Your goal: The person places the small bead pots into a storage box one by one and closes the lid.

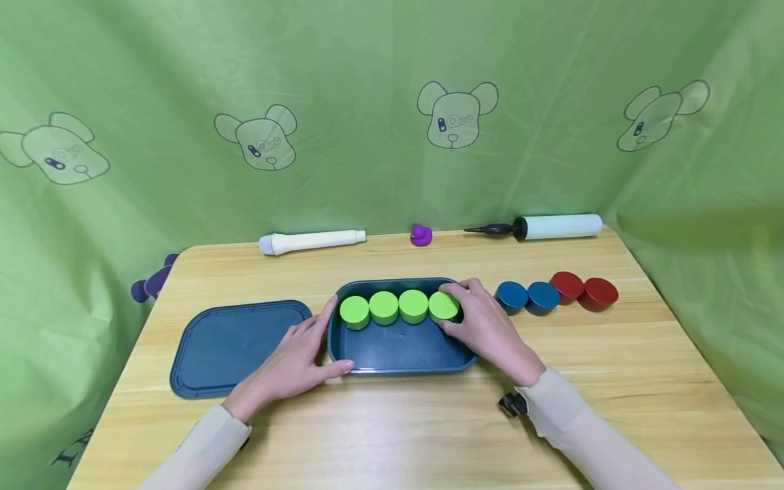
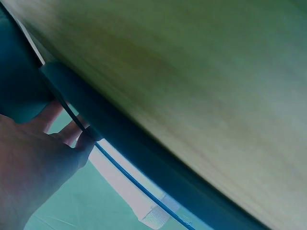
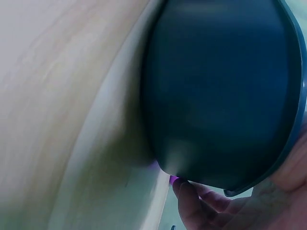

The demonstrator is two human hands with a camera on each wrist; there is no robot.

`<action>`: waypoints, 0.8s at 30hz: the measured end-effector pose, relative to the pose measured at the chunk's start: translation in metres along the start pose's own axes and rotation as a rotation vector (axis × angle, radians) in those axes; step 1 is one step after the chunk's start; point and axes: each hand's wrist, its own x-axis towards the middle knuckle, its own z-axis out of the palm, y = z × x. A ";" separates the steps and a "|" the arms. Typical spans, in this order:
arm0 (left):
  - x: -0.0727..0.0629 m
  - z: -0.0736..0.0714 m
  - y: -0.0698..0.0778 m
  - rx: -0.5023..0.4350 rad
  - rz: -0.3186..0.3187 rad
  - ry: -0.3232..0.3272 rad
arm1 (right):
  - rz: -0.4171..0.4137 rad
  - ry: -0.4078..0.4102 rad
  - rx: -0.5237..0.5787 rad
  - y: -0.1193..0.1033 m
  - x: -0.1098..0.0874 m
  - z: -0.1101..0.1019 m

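Note:
A dark blue tray (image 1: 404, 354) sits mid-table with several light green discs standing in a row along its back side. My right hand (image 1: 486, 327) reaches over the tray's right end and pinches the rightmost green disc (image 1: 444, 307) between thumb and fingers. Along the tray's left end lies my left hand (image 1: 294, 361), fingers extended against the wall and thumb at the front corner. In the right wrist view the tray wall (image 3: 220, 96) hides the disc, and the right hand (image 3: 259, 206) shows at the lower right. The left hand (image 2: 38, 163) appears in the left wrist view.
Left of the tray lies a flat dark blue lid (image 1: 239, 347). Two blue discs (image 1: 511, 296) and two red discs (image 1: 598, 292) stand to the right. Along the back edge are a white microphone (image 1: 315, 241), a purple duck (image 1: 420, 235) and a hand pump (image 1: 560, 226).

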 end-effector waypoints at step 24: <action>0.000 0.000 0.001 0.000 0.005 0.000 | 0.001 0.073 0.072 -0.001 -0.008 -0.002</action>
